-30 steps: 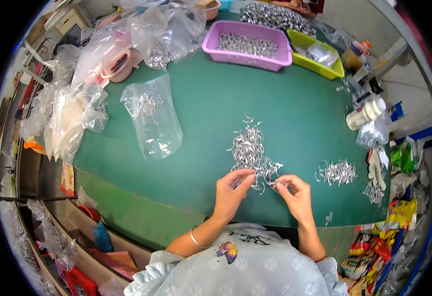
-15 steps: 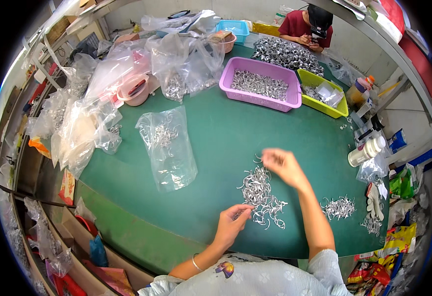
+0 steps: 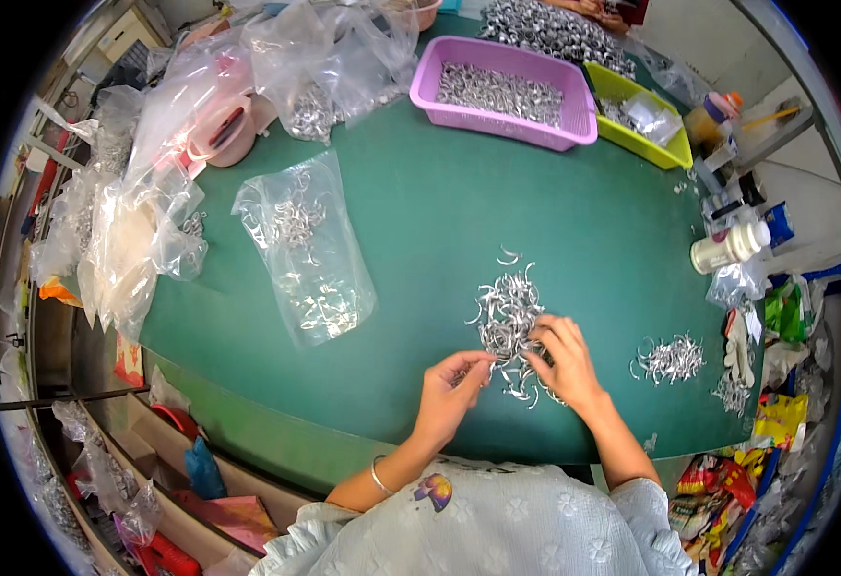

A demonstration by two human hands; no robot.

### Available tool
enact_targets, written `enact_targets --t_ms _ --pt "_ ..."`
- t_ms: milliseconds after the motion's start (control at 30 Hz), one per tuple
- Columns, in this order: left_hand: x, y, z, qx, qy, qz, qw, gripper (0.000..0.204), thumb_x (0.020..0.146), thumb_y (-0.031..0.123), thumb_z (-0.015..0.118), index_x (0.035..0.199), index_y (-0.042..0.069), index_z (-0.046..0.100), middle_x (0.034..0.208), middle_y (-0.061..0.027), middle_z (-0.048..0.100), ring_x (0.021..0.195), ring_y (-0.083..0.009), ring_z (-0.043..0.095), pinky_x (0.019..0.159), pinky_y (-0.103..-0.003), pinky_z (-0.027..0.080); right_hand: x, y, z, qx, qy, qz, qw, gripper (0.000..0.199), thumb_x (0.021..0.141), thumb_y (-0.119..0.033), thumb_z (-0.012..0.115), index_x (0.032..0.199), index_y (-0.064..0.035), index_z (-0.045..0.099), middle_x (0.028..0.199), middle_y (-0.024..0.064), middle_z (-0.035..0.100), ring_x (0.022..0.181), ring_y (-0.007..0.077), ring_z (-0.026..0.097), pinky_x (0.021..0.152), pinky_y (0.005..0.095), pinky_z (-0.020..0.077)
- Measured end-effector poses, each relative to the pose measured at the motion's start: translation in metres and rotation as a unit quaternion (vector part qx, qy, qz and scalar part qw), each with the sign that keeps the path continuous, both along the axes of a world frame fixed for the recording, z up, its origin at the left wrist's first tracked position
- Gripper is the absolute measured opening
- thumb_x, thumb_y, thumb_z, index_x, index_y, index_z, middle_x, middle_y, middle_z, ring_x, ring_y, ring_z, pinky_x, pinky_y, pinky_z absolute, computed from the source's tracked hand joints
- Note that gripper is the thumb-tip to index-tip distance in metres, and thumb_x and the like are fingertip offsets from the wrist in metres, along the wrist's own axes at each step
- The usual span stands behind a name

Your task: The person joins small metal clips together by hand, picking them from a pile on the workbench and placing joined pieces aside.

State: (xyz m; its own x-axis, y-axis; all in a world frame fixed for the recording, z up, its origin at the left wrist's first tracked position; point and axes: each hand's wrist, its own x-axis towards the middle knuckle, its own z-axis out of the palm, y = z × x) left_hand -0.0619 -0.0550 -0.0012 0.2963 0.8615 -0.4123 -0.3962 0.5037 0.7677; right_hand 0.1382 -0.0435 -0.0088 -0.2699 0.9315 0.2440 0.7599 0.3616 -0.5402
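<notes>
Head view: the bare left hand (image 3: 452, 389) is closed around a few small curved silver metal pieces (image 3: 460, 377), beside the lower left of a loose silver heap of similar pieces (image 3: 509, 302) on the flat green tabletop (image 3: 420, 250). The bare right hand (image 3: 564, 360) bends its fingers against the heap's right side; whether it grips any piece, I cannot tell

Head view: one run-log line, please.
left hand: at metal pile | right hand: on pile | clear bag: left of pile
</notes>
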Motion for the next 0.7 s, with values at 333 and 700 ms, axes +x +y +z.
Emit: enact_targets --t_ms 333,700 --pt "0.020 -0.019 0.008 0.023 0.064 -0.014 0.998 0.015 0.086 0.010 0.054 0.097 0.001 0.061 0.069 0.0011 0.050 0.048 -0.0012 0.033 0.041 -0.017 0.022 0.035 -0.028 0.001 0.000 0.137 -0.120 0.983 0.011 0.069 0.004 0.064 0.079 0.0019 0.061 0.082 0.0115 0.059 0.074 0.0258 0.054 0.066 0.0317 0.0438" --pt "0.079 -0.027 0.013 0.179 0.159 -0.049 0.970 0.028 0.077 -0.001 0.062 0.105 0.002 0.060 0.075 0.0041 0.052 0.063 -0.0012 0.043 0.055 -0.016 0.036 0.058 -0.035 -0.005 0.041 0.125 -0.168 0.977 0.010 0.070 0.003 0.063 0.080 0.0005 0.062 0.070 0.0065 0.060 0.057 0.0111 0.050 0.054 0.0242 0.0397"
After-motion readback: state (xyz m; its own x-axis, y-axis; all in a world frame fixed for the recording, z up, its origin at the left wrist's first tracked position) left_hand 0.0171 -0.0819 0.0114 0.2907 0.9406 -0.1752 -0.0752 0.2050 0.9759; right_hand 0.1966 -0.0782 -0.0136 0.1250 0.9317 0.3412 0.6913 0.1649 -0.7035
